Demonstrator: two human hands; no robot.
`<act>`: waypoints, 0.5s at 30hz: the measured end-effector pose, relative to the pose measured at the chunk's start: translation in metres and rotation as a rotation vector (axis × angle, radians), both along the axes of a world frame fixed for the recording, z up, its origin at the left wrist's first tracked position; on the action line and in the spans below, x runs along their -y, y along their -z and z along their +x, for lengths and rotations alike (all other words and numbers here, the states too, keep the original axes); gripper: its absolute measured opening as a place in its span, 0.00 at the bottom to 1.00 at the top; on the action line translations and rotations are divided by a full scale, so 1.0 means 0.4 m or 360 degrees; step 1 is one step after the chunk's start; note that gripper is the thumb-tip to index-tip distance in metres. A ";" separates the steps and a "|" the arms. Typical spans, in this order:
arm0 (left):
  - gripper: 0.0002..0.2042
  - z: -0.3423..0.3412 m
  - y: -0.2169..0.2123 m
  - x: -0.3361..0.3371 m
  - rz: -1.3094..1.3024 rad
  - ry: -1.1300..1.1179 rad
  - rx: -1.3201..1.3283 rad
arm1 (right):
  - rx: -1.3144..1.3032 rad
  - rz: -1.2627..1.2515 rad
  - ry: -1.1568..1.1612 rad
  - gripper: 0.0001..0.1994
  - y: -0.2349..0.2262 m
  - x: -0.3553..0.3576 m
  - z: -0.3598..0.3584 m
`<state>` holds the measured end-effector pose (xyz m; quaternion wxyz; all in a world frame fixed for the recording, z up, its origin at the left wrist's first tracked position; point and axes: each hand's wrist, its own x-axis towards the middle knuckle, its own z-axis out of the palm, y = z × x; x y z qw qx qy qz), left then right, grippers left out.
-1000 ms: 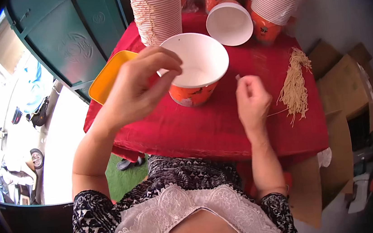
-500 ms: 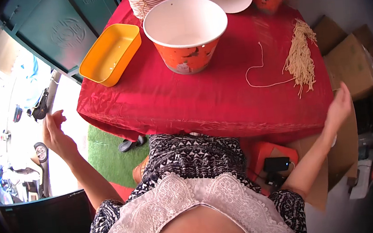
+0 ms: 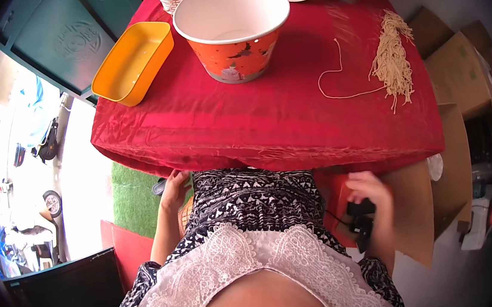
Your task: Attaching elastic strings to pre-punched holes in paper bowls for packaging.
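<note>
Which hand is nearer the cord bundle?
Right: the right hand is beside the lap, short of the cord bundle; the left hand is left of the lap, farther away.

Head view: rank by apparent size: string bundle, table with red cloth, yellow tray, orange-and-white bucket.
1. Table with red cloth
2. Orange-and-white bucket
3. Yellow tray
4. String bundle, loose strand aside

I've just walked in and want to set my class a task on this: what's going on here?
A person is at a table with a red cloth. The left hand is by the cloth's front edge; the right hand, blurred, is over something red. Neither visibly holds anything. On the cloth, a tub stands upright between a yellow tray and some strings, one strand trailing leftward.
</note>
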<state>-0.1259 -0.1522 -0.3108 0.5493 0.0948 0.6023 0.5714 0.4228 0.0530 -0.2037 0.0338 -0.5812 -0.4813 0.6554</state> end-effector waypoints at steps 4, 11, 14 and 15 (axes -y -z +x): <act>0.22 -0.024 0.054 -0.078 0.0446 -0.0251 0.0321 | -0.0762 -0.0130 0.0853 0.11 0.162 0.003 -0.133; 0.20 0.038 -0.118 -0.110 0.0785 -0.0393 0.0805 | -0.1261 -0.0312 0.2094 0.04 0.293 -0.033 -0.188; 0.20 0.044 -0.170 -0.067 0.0890 -0.0665 0.1090 | -0.1448 -0.0260 0.1600 0.06 0.216 -0.018 -0.159; 0.20 0.045 -0.176 -0.062 0.0890 -0.0663 0.1094 | -0.1450 -0.0136 0.1624 0.08 0.198 -0.017 -0.164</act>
